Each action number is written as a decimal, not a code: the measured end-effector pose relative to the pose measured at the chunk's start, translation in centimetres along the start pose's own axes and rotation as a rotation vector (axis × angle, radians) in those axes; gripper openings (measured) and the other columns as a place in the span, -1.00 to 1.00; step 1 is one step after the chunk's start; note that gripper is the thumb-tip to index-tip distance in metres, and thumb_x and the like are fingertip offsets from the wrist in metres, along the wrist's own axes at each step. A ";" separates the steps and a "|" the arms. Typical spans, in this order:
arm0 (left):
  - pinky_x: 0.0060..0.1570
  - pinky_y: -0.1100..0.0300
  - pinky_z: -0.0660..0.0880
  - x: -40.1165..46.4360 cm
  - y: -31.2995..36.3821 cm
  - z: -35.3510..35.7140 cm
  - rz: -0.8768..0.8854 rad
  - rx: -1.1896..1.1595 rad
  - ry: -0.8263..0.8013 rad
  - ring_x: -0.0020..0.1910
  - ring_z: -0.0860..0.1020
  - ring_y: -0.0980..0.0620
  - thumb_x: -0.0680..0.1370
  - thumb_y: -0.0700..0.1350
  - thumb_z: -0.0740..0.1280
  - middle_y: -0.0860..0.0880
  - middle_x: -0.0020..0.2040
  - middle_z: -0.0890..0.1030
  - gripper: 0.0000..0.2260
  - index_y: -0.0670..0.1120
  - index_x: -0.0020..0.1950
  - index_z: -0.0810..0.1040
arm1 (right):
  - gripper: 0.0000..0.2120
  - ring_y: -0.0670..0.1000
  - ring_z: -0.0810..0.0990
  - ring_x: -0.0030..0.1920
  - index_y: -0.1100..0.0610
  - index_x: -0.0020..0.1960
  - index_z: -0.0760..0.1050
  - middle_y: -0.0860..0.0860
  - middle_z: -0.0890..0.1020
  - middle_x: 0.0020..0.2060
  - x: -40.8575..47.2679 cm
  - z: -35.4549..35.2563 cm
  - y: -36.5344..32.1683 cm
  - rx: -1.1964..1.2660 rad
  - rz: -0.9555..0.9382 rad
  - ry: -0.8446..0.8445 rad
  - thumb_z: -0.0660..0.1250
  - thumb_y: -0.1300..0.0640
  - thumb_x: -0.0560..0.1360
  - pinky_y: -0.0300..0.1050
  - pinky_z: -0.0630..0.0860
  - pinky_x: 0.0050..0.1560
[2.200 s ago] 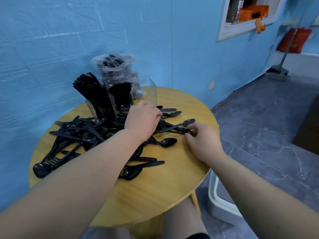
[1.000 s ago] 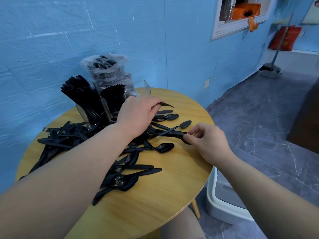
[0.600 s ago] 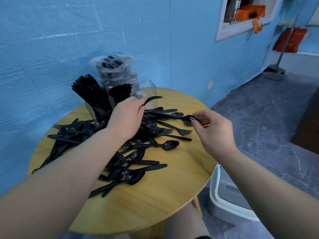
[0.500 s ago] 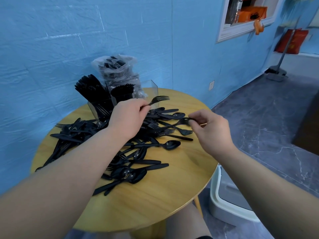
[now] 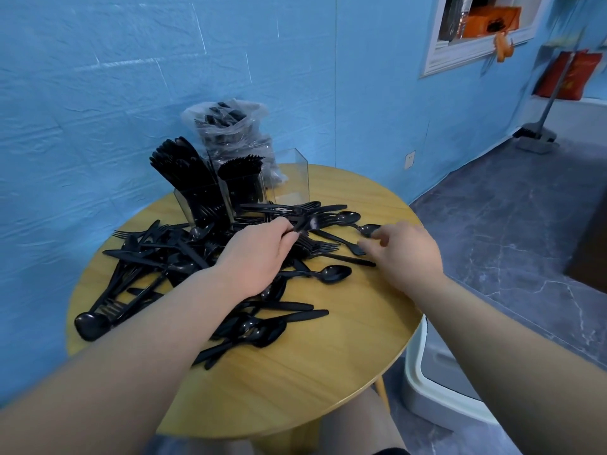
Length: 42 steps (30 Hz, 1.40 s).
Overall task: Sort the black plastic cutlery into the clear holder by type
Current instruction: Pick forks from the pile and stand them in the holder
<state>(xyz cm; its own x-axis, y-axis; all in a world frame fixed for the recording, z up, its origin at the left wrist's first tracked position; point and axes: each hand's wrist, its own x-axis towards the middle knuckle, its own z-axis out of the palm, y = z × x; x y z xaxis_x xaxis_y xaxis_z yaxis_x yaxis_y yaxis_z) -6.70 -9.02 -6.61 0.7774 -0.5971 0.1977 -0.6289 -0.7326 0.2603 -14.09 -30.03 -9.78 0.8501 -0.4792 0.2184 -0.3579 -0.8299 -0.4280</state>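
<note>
Loose black forks, spoons and knives lie in a pile (image 5: 170,257) on the round wooden table (image 5: 295,382). The clear holder (image 5: 292,178) stands at the back: its left compartment is packed with black handles (image 5: 179,169), the middle one with forks (image 5: 241,167), and the right one looks empty. My left hand (image 5: 259,254) is low over the pile, fingertips pinching a black fork (image 5: 303,223). My right hand (image 5: 405,252) is blurred, with its fingers spread just above a fork (image 5: 341,243) and a spoon (image 5: 369,229), holding nothing.
A clear plastic bag (image 5: 230,126) of more black cutlery leans on the blue wall behind the holder. A single spoon (image 5: 330,274) lies between my hands. A white bin (image 5: 437,399) stands on the floor right of the table.
My right hand no longer holds the fork it lifted and has dropped towards the table. My left hand came down from beside the holder to the pile, still pinching a fork.
</note>
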 end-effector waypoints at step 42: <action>-0.20 0.12 0.30 -1.3 -6.2 -0.7 -0.153 0.283 0.110 -0.19 0.35 0.03 0.66 0.07 -0.03 0.09 -0.31 0.38 -0.68 -0.04 0.14 0.44 | -0.68 -0.02 0.57 0.05 0.05 0.11 0.55 -0.06 0.63 0.00 3.1 2.9 -7.8 0.165 -0.263 -0.232 0.40 -0.10 0.45 -0.05 0.53 0.05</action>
<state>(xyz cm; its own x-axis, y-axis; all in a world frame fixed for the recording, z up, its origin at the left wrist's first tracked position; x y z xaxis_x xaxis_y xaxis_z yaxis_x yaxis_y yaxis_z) -3.85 -3.47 -7.79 0.8499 -0.4455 0.2815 -0.4708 -0.8819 0.0256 -7.50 -24.18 -8.31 0.9761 -0.1631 0.1437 -0.0650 -0.8499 -0.5229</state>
